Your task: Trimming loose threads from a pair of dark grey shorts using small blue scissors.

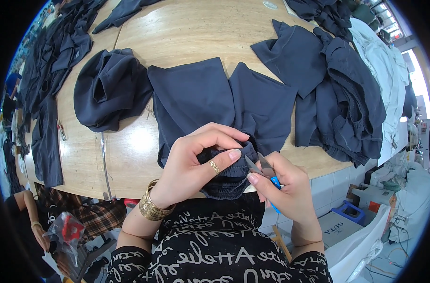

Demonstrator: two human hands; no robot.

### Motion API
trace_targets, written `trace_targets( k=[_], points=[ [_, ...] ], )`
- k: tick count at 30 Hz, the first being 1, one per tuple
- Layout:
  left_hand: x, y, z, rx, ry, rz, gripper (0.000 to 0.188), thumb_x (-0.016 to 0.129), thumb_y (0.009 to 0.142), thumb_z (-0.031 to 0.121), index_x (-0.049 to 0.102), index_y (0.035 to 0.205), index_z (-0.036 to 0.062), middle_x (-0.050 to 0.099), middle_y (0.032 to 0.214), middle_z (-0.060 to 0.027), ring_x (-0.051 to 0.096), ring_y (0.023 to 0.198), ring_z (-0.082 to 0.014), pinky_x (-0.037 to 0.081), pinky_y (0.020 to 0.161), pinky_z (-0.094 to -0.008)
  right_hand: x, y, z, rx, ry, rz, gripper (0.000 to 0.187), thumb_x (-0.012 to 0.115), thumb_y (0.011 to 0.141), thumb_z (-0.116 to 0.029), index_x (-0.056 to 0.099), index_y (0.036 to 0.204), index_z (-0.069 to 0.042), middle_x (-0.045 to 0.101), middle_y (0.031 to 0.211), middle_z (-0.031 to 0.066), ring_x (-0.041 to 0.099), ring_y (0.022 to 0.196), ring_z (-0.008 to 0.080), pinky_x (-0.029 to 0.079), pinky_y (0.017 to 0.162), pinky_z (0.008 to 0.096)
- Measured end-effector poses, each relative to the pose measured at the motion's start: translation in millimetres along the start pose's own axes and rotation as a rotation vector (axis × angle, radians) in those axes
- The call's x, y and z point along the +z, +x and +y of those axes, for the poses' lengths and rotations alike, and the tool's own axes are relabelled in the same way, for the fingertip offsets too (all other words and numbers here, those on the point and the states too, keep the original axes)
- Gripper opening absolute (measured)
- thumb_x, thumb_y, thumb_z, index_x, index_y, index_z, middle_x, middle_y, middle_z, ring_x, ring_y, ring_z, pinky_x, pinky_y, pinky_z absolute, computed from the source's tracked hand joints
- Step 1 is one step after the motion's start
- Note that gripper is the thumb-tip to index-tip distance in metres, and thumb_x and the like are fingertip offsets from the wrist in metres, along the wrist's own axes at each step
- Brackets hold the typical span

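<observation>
Dark navy shorts (196, 94) with a gathered elastic waistband lie in front of me, legs spread toward the far side of the table. My left hand (205, 151) pinches the waistband between thumb and fingers at the table's near edge. In my right hand (283, 181) are small thread snips (274, 181) with a blue handle. Their metal blades are parted and point at the waistband, close to my left fingertips. Whether the blades touch a thread is too small to tell.
On the wooden table (177, 33), a bunched dark garment (111, 89) lies left and a pile of dark shorts (347, 99) right. Another pair of snips (61, 132) rests far left. White cloth (375, 61) hangs beyond the right pile. A seated person's arm (33, 214) shows lower left.
</observation>
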State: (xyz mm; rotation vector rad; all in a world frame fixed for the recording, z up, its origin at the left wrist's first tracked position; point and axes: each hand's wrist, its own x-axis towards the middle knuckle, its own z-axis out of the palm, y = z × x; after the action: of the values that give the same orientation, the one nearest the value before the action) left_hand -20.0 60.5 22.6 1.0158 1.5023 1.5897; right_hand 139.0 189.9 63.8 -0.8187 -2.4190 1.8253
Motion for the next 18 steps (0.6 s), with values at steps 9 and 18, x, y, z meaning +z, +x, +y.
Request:
trace_targets(
  k=[9, 18],
  points=[
    [0.6, 1.9, 4.0, -0.037, -0.006, 0.007, 0.009, 0.065, 0.085, 0.006, 0.068, 0.092, -0.0004, 0.065, 0.111, -0.0121, 0.059, 0.103, -0.0169, 0.044, 0.091, -0.0295, 3.3, 3.1, 2.2, -0.112, 0.040, 0.032, 0.008, 0.064, 0.088, -0.006, 0.058, 0.088, -0.001, 0.058, 0.058, -0.0004, 0.048, 0.048, 0.0016, 0.033, 0.043, 0.0179],
    [1.2, 1.0, 4.6, -0.045, -0.008, 0.004, 0.010, 0.065, 0.085, 0.006, 0.068, 0.092, -0.0003, 0.065, 0.111, -0.0123, 0.059, 0.104, -0.0175, 0.044, 0.092, -0.0301, -1.0, 0.6, -0.3, -0.020, -0.021, 0.002, 0.015, 0.067, 0.087, -0.013, 0.058, 0.092, -0.003, 0.061, 0.065, 0.0050, 0.055, 0.052, 0.0108, 0.040, 0.048, 0.0252]
  ],
)
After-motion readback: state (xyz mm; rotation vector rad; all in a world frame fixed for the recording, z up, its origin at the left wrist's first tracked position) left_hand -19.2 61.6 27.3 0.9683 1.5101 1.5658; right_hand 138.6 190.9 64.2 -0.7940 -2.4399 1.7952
